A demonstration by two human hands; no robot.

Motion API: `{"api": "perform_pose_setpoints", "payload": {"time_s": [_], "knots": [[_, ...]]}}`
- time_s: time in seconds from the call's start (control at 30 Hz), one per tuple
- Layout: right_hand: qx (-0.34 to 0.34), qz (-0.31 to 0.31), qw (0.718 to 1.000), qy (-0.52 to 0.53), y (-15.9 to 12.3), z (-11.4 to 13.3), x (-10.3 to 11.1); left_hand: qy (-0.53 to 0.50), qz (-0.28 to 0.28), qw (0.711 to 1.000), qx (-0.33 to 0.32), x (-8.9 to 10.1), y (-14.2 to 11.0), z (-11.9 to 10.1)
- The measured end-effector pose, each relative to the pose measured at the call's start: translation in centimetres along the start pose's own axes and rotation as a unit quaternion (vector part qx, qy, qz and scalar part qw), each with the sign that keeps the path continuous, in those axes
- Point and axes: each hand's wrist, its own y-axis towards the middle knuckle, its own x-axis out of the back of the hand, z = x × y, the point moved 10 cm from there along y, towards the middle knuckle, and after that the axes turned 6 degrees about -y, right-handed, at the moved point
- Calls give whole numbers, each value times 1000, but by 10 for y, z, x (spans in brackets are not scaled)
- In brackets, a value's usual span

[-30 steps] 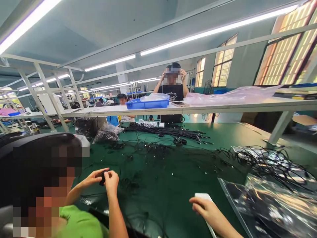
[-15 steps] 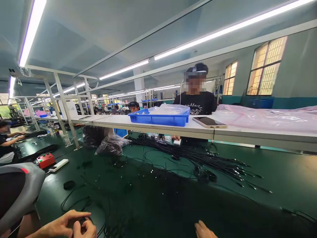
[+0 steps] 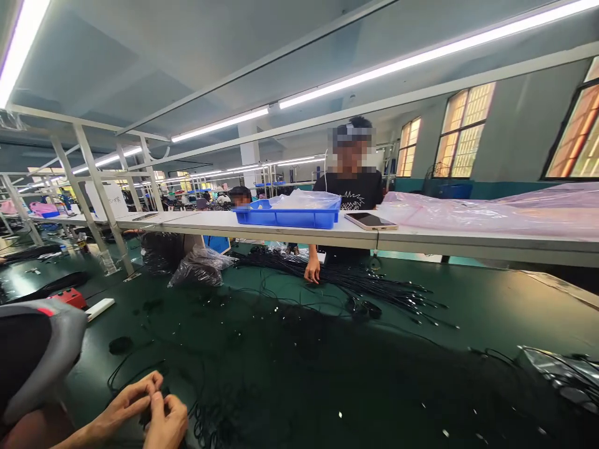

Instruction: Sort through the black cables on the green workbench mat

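Note:
Neither my left hand nor my right hand shows; both are outside the picture. The two hands at the lower left (image 3: 140, 408) belong to a co-worker seated beside me, whose grey-and-black sleeve (image 3: 68, 343) fills the left edge. Those fingers pinch together over something small and dark that I cannot make out. Around them on the green table (image 3: 262, 399) lie loose black cables (image 3: 206, 427) and a small black coil (image 3: 120, 345). Farther back a long bundle of black cables (image 3: 374, 284) stretches across, with shiny plug ends toward the right.
A white shelf (image 3: 196, 219) spans above the table, bearing a blue tray (image 3: 290, 217), a phone (image 3: 369, 221) and pink plastic sheeting (image 3: 468, 212). Across the table, another person (image 3: 360, 187) reaches a hand (image 3: 312, 269) to the bundle. A clear bag (image 3: 561, 371) lies at right.
My view has swung right, bringing in the clear bag. A hand at the bottom, right of middle, has left view. The co-worker's fingers have come together; the person opposite reaches farther toward the cables.

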Motion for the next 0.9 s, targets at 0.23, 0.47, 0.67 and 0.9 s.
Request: {"api": "perform_pose_setpoints", "payload": {"time_s": [0.23, 0.47, 0.67, 0.9], "knots": [[-47, -3, 995, 89, 22, 8, -65, -1, 40, 997, -65, -4, 4, -28], [-18, -17, 998, 61, 10, 39, -52, -136, 127, 982, 42, -15, 8, -11], [46, -48, 995, -69, -71, 79, 41, -256, 201, 938, 120, -26, 5, 4], [69, -116, 941, -310, -226, 61, 114, -271, 234, 924, 136, -33, 4, 3]]}}
